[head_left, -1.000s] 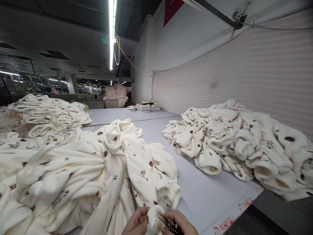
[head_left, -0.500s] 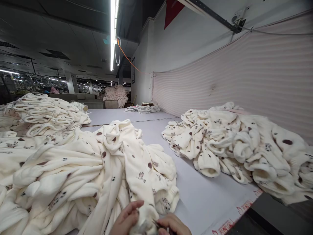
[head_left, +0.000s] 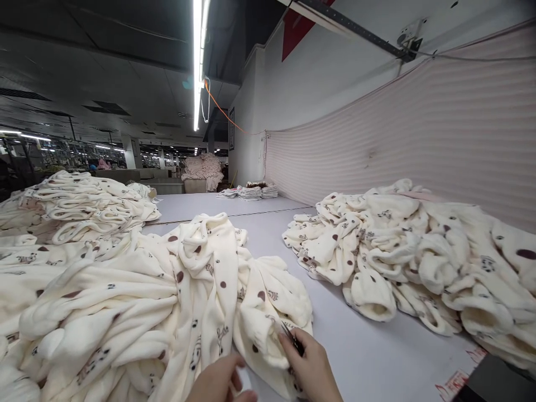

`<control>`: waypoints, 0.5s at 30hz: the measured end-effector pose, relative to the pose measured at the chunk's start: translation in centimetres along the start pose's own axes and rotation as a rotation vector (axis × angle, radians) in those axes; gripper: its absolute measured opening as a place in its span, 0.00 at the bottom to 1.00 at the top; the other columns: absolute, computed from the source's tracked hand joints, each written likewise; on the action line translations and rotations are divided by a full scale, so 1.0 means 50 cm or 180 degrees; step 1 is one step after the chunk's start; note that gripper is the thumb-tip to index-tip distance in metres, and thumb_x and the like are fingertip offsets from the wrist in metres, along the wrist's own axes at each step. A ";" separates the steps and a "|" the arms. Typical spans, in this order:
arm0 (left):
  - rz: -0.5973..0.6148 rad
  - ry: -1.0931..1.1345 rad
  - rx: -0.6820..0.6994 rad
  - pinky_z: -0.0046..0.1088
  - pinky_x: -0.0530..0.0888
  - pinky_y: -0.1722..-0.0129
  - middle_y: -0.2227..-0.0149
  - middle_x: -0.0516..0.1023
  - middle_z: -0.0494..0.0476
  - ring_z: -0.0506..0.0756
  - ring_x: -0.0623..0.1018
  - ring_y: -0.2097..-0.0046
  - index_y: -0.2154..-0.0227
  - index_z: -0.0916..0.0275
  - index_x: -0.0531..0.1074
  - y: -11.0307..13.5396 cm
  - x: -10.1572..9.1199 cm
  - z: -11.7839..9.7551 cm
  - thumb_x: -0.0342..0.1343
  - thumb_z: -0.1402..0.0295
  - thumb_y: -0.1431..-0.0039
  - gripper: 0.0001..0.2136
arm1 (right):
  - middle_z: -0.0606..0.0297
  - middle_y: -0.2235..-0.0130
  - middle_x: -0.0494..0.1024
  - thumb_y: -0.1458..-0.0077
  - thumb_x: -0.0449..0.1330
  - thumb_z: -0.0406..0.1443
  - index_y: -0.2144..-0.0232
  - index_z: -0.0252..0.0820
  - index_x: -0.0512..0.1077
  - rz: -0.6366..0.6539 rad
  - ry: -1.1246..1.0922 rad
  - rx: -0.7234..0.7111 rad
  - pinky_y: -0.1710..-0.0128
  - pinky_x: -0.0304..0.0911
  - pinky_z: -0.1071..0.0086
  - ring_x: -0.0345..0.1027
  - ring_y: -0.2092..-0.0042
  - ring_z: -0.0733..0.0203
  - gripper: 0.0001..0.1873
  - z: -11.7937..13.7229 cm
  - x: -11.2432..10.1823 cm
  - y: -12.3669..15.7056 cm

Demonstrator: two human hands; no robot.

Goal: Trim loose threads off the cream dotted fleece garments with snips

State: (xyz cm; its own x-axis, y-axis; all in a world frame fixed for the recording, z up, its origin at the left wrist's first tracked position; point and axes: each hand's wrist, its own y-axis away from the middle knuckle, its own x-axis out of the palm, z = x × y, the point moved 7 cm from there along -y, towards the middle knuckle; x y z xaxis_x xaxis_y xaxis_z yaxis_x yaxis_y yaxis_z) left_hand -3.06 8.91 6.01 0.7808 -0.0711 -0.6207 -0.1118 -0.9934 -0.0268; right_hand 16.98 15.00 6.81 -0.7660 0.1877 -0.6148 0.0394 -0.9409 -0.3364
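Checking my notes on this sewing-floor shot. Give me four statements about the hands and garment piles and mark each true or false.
1. The right hand holds a small dark tool against the cream spotted garment. True.
2. The left hand rests on the pile by the wall. False: it is at the near garment.
3. The table is green. False: pale grey.
4. Folded stacks lie at the far end. True.

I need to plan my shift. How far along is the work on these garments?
The pile on the right looks done, though that is a guess. In hand: the right hand holds a small dark tool against a spotted garment, with the left hand beside it. The big heap on the left seems to remain.
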 end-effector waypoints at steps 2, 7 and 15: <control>-0.0379 0.0632 0.0120 0.26 0.68 0.72 0.66 0.78 0.56 0.54 0.75 0.72 0.59 0.61 0.70 -0.031 0.017 -0.031 0.60 0.63 0.52 0.17 | 0.71 0.78 0.68 0.43 0.53 0.51 0.80 0.43 0.64 0.0047 -0.0100 -0.0115 0.71 0.58 0.72 0.64 0.72 0.61 0.22 0.014 0.002 0.017; -0.0447 0.2664 -0.0021 0.28 0.73 0.73 0.59 0.78 0.63 0.58 0.77 0.64 0.54 0.62 0.65 -0.072 0.076 -0.030 0.62 0.56 0.51 0.24 | 0.69 0.77 0.69 0.45 0.55 0.53 0.78 0.42 0.69 -0.0087 -0.0756 -0.0195 0.72 0.57 0.73 0.63 0.73 0.62 0.23 0.021 0.005 0.047; -0.0442 0.3857 -0.0276 0.31 0.75 0.66 0.50 0.76 0.65 0.60 0.78 0.57 0.55 0.59 0.69 -0.041 0.106 0.000 0.71 0.55 0.65 0.32 | 0.71 0.78 0.66 0.50 0.58 0.55 0.77 0.41 0.70 -0.0290 -0.1547 0.0271 0.72 0.56 0.72 0.58 0.73 0.63 0.24 0.016 0.003 0.065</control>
State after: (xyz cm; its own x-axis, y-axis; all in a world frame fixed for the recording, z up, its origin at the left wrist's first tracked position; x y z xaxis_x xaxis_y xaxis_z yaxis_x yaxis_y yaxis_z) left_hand 1.31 10.55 2.78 0.8553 0.0439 0.5163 0.0233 -0.9987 0.0463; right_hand 16.45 11.76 6.20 -0.9750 0.1362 -0.1753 -0.0786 -0.9503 -0.3013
